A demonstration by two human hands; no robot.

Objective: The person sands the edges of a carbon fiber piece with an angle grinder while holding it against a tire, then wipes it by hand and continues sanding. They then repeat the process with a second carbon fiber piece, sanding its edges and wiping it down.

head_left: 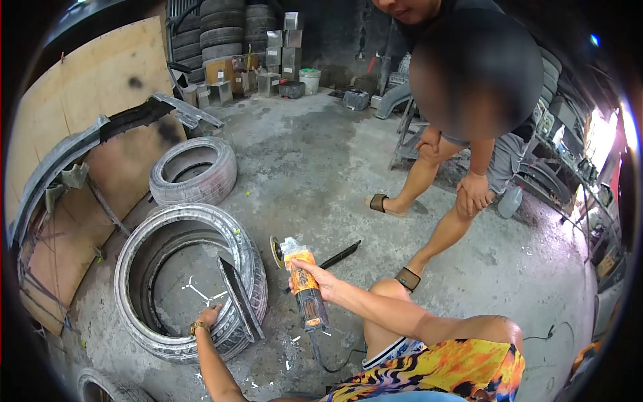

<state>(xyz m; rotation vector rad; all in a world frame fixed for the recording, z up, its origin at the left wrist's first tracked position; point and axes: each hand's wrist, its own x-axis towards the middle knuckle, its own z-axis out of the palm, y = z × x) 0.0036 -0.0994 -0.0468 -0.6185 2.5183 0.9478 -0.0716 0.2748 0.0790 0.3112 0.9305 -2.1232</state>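
My right hand [316, 278] is wrapped round the body of an orange and black angle grinder [307, 287], its disc [276, 252] up at the left end. A cord trails from its lower end. My left hand [209, 315], with a watch at the wrist, reaches over the near rim of a large worn tire [137, 315] lying flat. Its fingers look bent together; what they hold, if anything, is hidden. Just right of it, a long black trim piece [240, 298] leans across the tire's rim. White strips [195, 288] lie on the floor inside the tire.
Another tire [194, 191] lies beyond. A black strip [340, 254] is on the concrete past the grinder. A bumper-like part [60, 157] leans by plywood [87, 74] at left. A person in sandals [469, 194] bends forward at right. Stacked tires [221, 30] and cans [291, 60] stand behind.
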